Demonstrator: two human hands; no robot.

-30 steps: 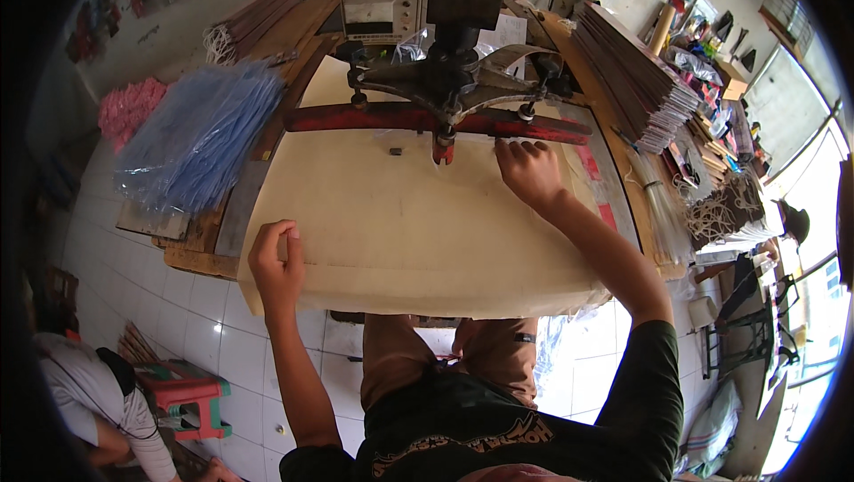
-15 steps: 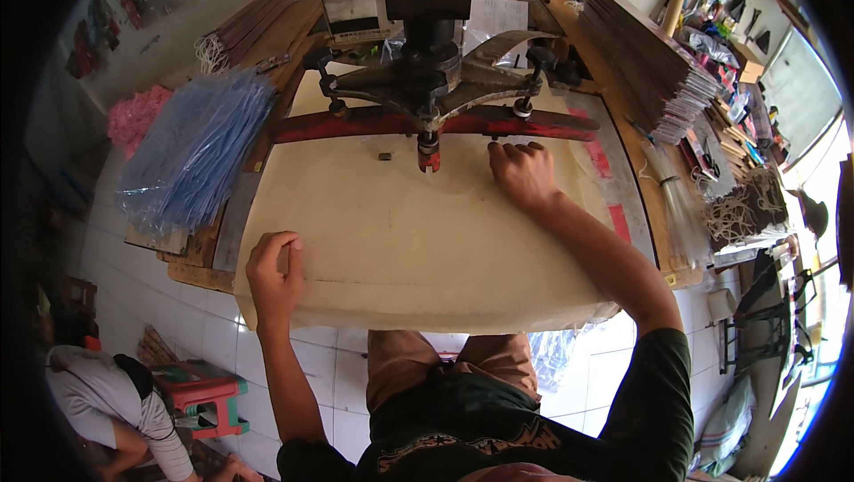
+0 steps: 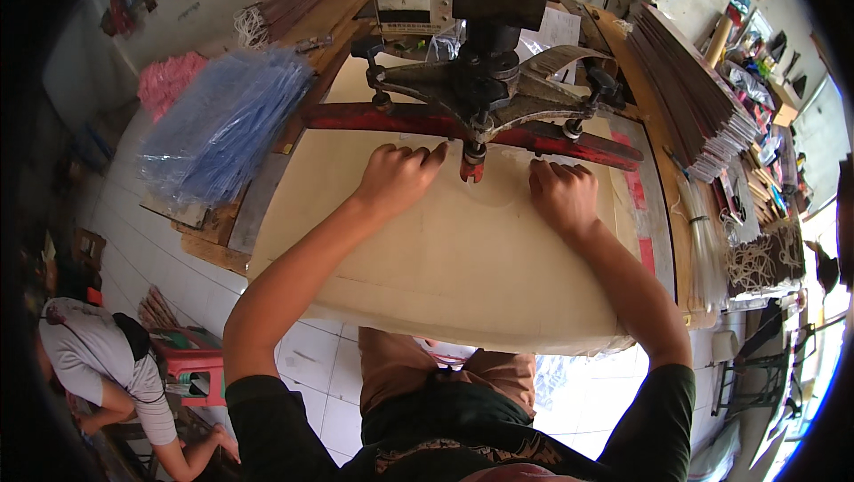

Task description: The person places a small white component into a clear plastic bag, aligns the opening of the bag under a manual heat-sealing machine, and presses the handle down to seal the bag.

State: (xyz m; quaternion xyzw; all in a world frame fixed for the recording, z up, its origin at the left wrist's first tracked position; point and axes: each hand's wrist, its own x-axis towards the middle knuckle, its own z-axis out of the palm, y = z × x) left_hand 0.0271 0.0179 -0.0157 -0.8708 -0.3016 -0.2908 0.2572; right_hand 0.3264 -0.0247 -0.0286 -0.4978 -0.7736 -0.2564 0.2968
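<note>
A cream-coloured work surface [image 3: 463, 277] covers the table in front of me. Across its far side runs a red metal bar [image 3: 356, 117] under a dark press head [image 3: 485, 82]. My left hand [image 3: 398, 178] rests palm down on the cream surface just left of the press tip, fingers curled at the bar's edge. On the other side of the tip lies my right hand [image 3: 562, 194], flat with fingers together. A thin clear sheet [image 3: 498, 184] seems to lie between the two hands; its edges are hard to make out.
A heap of blue-tinted plastic bags [image 3: 222, 122] lies on the table's left. Stacked brown sheets [image 3: 694, 100] stand at the right. A pink bundle [image 3: 165, 82] is farther left. Another person [image 3: 116, 375] crouches on the tiled floor beside a red stool [image 3: 191, 366].
My left hand has moved from the table's near left edge up to the press tip. My right hand stays by the bar, shifted slightly right.
</note>
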